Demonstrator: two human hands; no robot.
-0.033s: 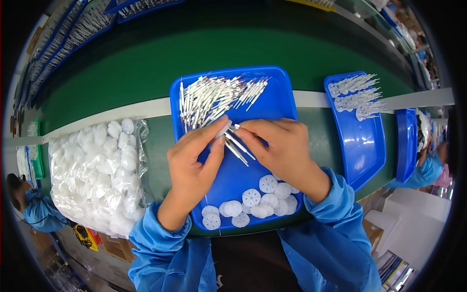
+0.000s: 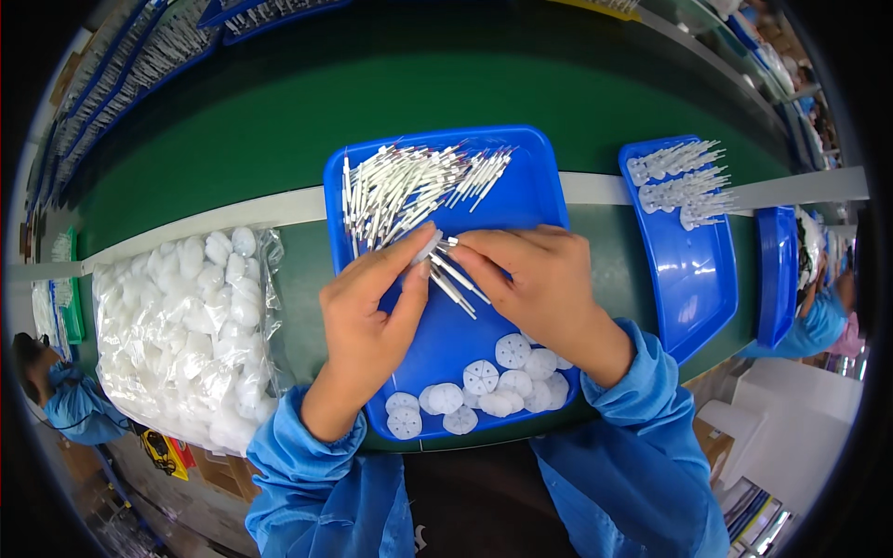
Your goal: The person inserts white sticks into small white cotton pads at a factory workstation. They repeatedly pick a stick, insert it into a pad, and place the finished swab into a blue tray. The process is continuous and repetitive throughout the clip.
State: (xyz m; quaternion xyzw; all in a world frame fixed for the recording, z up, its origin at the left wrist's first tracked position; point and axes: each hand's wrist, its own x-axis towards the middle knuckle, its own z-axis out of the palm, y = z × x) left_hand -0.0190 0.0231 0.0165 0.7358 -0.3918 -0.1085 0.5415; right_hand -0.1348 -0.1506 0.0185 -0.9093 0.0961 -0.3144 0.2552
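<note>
Between thumb and fingers, my left hand (image 2: pixel 377 298) grips a translucent white plastic disc (image 2: pixel 428 247) held on edge. Several thin white rods (image 2: pixel 456 286) stick out from it, down toward the tray. My right hand (image 2: pixel 535 274) pinches the white end of one thin rod (image 2: pixel 448 242) right at the disc; its fingertips nearly meet the left ones. Both hands are over a blue tray (image 2: pixel 539 177). A heap of thin white rods (image 2: pixel 400 186), some with reddish tips, lies at the tray's far side. Loose round white discs with small holes (image 2: pixel 481 378) lie along its near side.
Left of the tray rests a clear bag of white discs (image 2: pixel 186 325). To the right, another blue tray (image 2: pixel 688 288) carries rows of discs with rods attached (image 2: pixel 684 181). More rod-filled blue trays (image 2: pixel 177 56) line the far left. People in blue sleeves (image 2: pixel 84 400) are at both sides.
</note>
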